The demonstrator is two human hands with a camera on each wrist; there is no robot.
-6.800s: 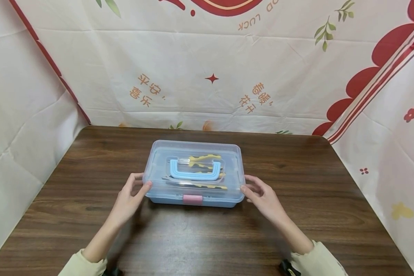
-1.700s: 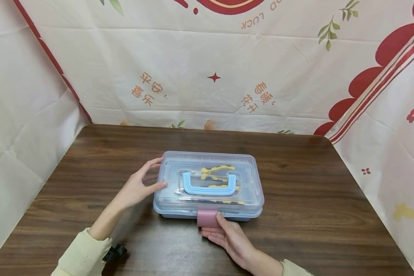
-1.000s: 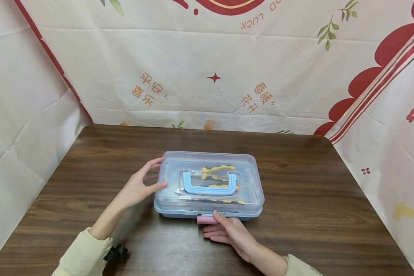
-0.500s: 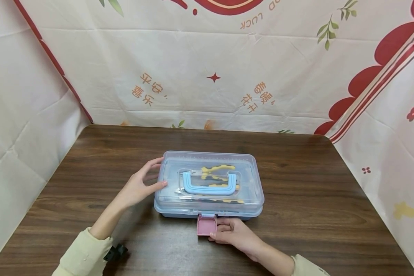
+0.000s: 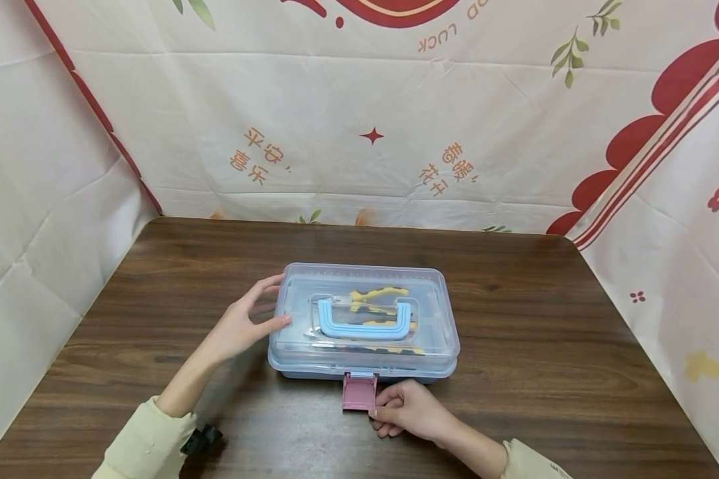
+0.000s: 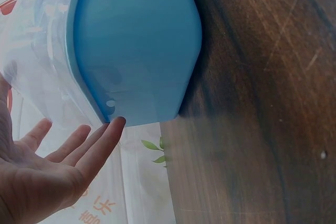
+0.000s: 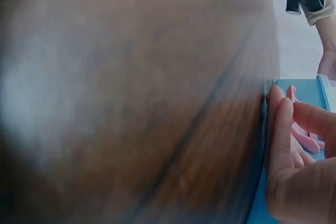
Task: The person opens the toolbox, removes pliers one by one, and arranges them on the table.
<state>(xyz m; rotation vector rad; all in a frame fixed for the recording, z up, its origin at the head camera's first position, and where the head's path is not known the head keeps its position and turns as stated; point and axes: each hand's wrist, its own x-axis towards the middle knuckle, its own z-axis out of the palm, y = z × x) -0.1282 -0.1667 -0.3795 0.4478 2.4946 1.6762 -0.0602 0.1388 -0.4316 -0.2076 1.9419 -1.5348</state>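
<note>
A plastic toolbox with a clear lid (image 5: 287,346) and a blue base (image 6: 136,51) stands on the table, its lid down. A light blue handle (image 5: 364,330) lies folded on top. Through the lid I see yellow-and-black handled tools (image 5: 383,291); their kind is unclear. My left hand (image 5: 236,329) rests at the box's left end, thumb on the lid, fairly straight fingers at the far corner. At the front, the pink latch (image 5: 358,394) is swung outward, showing its inner side. My right hand (image 5: 410,409) pinches its right corner between thumb and fingers.
The dark wood table (image 5: 551,346) extends around the box. A white printed cloth (image 5: 311,100) hangs behind it and at both sides. A black strap piece (image 5: 201,440) sits at my left cuff.
Since the oldest frame, the box has shifted right and nearer. My right hand has moved from its right end to the latch, which has flipped outward from the front. The left hand stays put lately.
</note>
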